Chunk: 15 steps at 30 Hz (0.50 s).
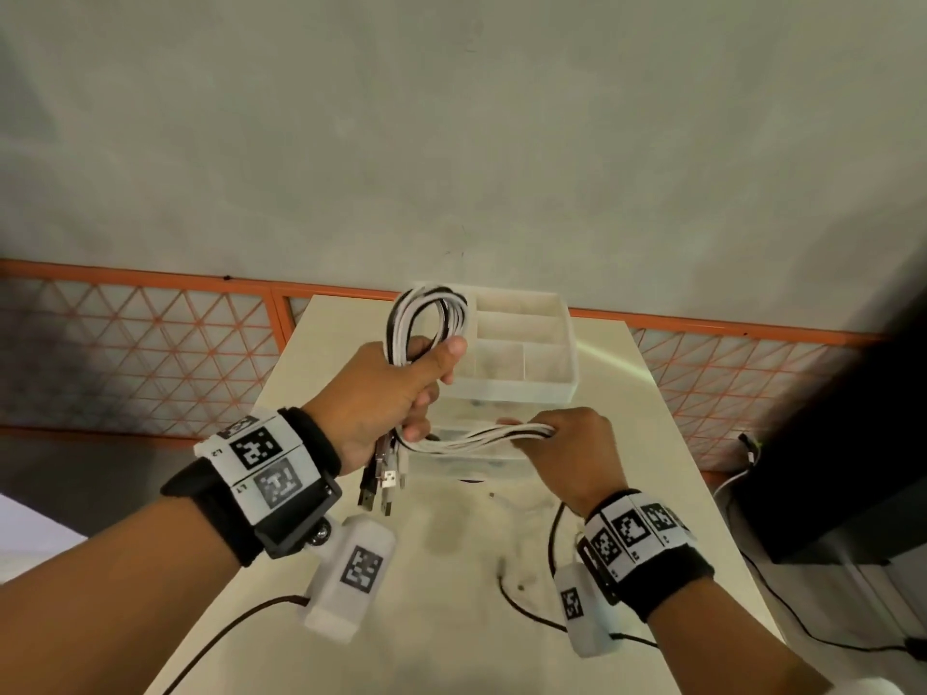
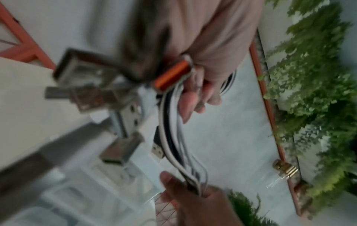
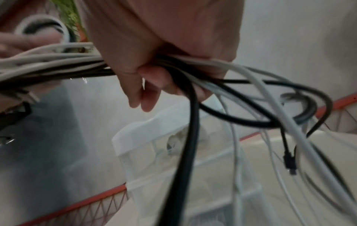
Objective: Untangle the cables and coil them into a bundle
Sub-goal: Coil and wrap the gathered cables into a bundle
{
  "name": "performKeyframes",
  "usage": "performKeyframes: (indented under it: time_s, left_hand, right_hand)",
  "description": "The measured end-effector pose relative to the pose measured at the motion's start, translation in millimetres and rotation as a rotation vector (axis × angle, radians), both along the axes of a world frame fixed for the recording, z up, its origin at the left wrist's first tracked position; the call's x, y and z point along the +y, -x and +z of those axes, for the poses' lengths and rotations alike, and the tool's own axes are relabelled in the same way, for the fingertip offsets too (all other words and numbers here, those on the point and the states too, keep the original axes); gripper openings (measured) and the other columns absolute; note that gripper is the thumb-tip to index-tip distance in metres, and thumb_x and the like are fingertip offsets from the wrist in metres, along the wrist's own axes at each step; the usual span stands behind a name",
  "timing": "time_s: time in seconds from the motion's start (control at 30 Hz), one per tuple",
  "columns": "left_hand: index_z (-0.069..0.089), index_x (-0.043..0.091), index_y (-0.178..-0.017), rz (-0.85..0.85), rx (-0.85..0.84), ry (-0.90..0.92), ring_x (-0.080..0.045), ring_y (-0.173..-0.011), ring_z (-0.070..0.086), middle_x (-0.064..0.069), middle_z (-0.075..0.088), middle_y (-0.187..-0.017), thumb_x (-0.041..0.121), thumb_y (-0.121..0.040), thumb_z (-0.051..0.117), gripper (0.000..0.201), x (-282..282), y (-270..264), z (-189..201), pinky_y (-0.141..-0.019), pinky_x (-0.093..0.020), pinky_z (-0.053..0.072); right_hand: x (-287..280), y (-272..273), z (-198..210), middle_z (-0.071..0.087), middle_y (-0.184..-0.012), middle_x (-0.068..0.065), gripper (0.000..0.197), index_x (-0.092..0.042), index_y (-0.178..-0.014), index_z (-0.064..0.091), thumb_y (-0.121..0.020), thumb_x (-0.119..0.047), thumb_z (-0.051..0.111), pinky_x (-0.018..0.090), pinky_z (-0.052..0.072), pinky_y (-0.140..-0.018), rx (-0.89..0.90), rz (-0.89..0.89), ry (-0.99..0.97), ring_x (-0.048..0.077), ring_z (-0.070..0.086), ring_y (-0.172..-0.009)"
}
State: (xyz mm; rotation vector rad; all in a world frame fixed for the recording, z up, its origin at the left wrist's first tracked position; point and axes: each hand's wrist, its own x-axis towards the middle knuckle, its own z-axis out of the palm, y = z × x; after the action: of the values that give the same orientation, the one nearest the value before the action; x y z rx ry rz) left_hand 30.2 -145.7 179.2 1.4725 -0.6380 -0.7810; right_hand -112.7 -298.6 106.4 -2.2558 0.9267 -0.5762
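Observation:
Several white and black cables (image 1: 426,318) form a looped bundle above the table. My left hand (image 1: 396,393) grips the bundle in its fist, loops sticking up above the thumb. USB plugs (image 1: 383,481) hang down below that fist; in the left wrist view the USB plugs (image 2: 123,110) are blurred, one with an orange collar (image 2: 172,75). A run of cables (image 1: 481,436) stretches rightward to my right hand (image 1: 567,443), whose fingers curl round the strands. In the right wrist view the cables (image 3: 58,61) pass through my right hand (image 3: 154,61), and loose ends (image 3: 289,160) dangle beyond it.
A white compartment organizer (image 1: 521,343) stands on the pale table (image 1: 451,569) behind my hands, on top of a clear drawer unit. A thin black cord (image 1: 521,599) lies on the table near me. An orange lattice railing (image 1: 125,353) runs behind; a dark object (image 1: 842,469) stands right.

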Motion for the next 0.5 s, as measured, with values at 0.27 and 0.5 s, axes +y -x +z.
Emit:
performKeyframes:
  time_s: [0.27, 0.5]
  left_hand:
    - [0.071, 0.022, -0.078, -0.346, -0.333, -0.383, -0.005, -0.048, 0.054, 0.012, 0.062, -0.056, 0.043, -0.071, 0.085, 0.026, -4, 18, -18, -0.053, -0.019, 0.044]
    - [0.070, 0.023, -0.068, 0.025, -0.495, -0.370, -0.006, -0.050, 0.058, 0.007, 0.068, -0.063, 0.026, -0.087, 0.069, 0.020, -12, 6, -24, -0.051, -0.016, 0.042]
  right_hand:
    - [-14, -4, 32, 0.066, -0.059, -0.002, 0.033, -0.025, -0.060, 0.066, -0.079, -0.049, 0.078, 0.031, 0.055, -0.060, 0.030, -0.127, 0.205, 0.024, 0.064, -0.065]
    - [-20, 12, 51, 0.060, -0.053, 0.004, 0.036, -0.012, -0.061, 0.063, -0.083, -0.035, 0.079, 0.022, 0.037, -0.050, -0.081, 0.040, 0.085, 0.011, 0.050, -0.047]
